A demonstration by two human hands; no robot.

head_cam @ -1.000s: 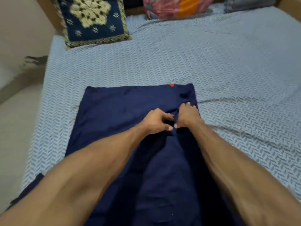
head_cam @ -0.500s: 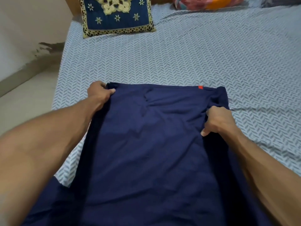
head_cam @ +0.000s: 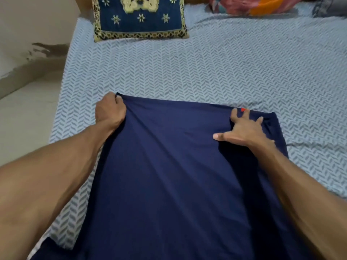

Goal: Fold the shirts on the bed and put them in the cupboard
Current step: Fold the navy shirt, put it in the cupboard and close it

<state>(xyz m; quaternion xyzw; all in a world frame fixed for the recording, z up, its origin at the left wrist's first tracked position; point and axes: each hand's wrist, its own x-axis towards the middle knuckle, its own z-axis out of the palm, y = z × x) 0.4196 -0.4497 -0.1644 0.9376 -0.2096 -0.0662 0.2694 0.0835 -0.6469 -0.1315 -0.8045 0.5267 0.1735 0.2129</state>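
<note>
The navy shirt (head_cam: pixel 169 175) lay flat on the bed (head_cam: pixel 216 72), its long axis running from the person straight toward the blue cushion (head_cam: pixel 139 17) at the head end. Far edge sat well short of the cushion, w/ bare herringbone sheet between; near end ran out of frame at the bottom, so full length couldn't be seen.

Left hand (head_cam: pixel 109 112) was at the shirt's far-left corner, fingers curled round the fabric in a closed grip w/ the edge bunched in the fist. Right hand (head_cam: pixel 244 128) was at the far-right side, just inboard of the red tag (head_cam: pixel 243 109), fingers spread and straight, thumb out toward the middle, pressing the cloth flat rather than holding it. A strip of shirt showed beyond the right hand, on the side away from the left hand, looking like a layer already turned in, though that's a guess.

Key relation: both hands sat on the far edge, one at each side, w/ the body of the shirt stretching back from them toward the person. So the next fold prob. needs that far edge drawn back along the long axis, and the right hand would have to pinch first. Left is ready; right isn't. Cupboard not in view, and other shirts couldn't be made out.
</note>
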